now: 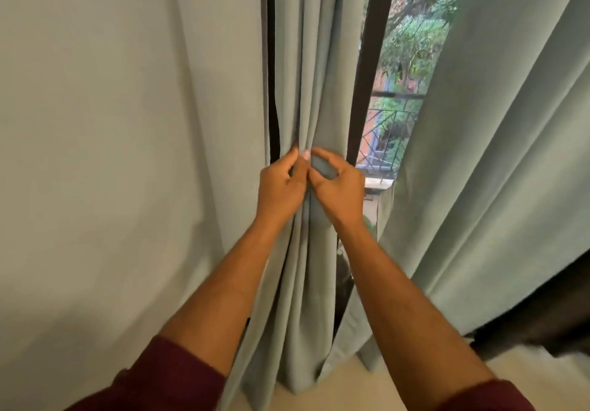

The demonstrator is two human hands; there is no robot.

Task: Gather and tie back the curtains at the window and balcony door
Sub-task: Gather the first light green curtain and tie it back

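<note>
- Gathered curtain (314, 97) at centre frame, pale green, bunched into narrow vertical folds from 12 o'clock down to the floor at 6 o'clock.
- Left hand (281, 184) just left of centre, fingers curled, pinching the bunched folds at their left edge.
- Right hand (340, 192) touching the left one, at its 3 o'clock, fingers curled round a darker grey-green tie-back band (324, 168) wrapped across the front of the bunch.
- Both forearms bare, reaching up from 7 and 5 o'clock; maroon sleeves (166, 378) at the bottom corners.
- Second curtain (498, 155) at 3 o'clock, same fabric, hanging loose and slanting toward the lower left, apart from the gathered one.
- Dark door frame (372, 75) just right of the bunch at 1 o'clock; beyond it, glass showing a balcony railing (396, 116) and green trees (418, 27).
- Plain pale wall (111, 155) filling 9 o'clock.
- Light floor (415, 388) at 5 o'clock.
</note>
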